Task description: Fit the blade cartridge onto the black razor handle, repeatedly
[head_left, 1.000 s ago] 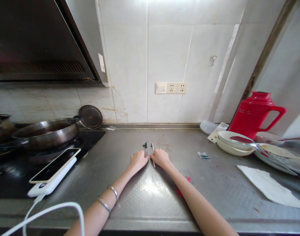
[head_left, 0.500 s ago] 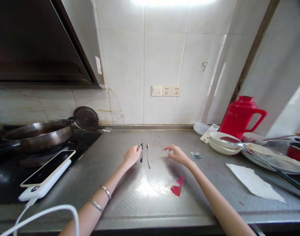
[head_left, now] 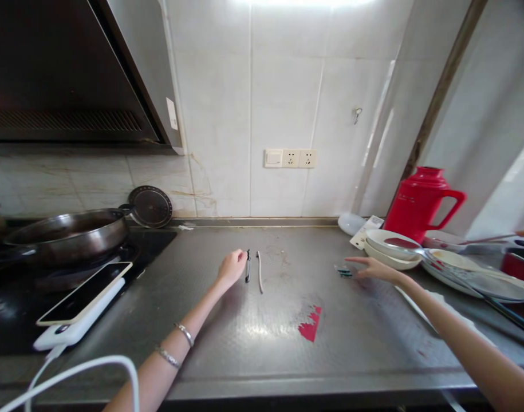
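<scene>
My left hand is closed, its fingertips pinching the upper end of a thin black stick-like item on the steel counter. Just right of that lies a thin pale cord-like strip. Over on the right, my right hand reaches to a small clear packet with dark green pieces in it. Its index finger is stretched out above the packet; whether it touches cannot be made out. Nothing shows in this hand. A torn red scrap lies on the counter between my forearms.
To the left a frying pan sits on the black stove, with a phone on a white power bank in front. Stacked bowls, a red thermos and a white paper sheet are at the right. A white cable crosses the lower left.
My right hand has moved right, from the middle of the counter to the small packet. My left hand has stayed at the black item.
</scene>
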`<control>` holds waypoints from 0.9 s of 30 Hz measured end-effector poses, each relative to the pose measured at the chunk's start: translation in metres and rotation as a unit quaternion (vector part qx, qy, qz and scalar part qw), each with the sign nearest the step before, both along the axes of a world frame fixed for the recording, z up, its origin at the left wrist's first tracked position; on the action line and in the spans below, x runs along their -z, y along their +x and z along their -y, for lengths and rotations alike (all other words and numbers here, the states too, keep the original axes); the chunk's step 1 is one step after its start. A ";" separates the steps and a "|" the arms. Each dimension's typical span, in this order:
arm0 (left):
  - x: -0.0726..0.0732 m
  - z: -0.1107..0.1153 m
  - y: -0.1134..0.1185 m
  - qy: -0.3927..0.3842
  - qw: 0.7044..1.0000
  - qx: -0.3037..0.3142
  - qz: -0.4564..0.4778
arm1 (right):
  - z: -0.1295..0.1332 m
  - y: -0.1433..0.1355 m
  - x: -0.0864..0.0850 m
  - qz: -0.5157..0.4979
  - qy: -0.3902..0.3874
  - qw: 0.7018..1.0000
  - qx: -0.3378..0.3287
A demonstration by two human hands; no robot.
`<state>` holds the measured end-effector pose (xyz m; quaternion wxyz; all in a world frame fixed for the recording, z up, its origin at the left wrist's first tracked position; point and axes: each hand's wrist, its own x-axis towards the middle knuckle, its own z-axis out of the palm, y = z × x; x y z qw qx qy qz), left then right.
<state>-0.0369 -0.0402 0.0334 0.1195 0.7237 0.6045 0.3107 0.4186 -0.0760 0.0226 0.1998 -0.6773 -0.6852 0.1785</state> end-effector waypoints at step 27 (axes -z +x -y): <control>0.012 -0.002 -0.005 -0.046 0.998 0.012 -0.044 | -0.048 -0.117 -0.001 -0.069 0.035 0.983 -0.167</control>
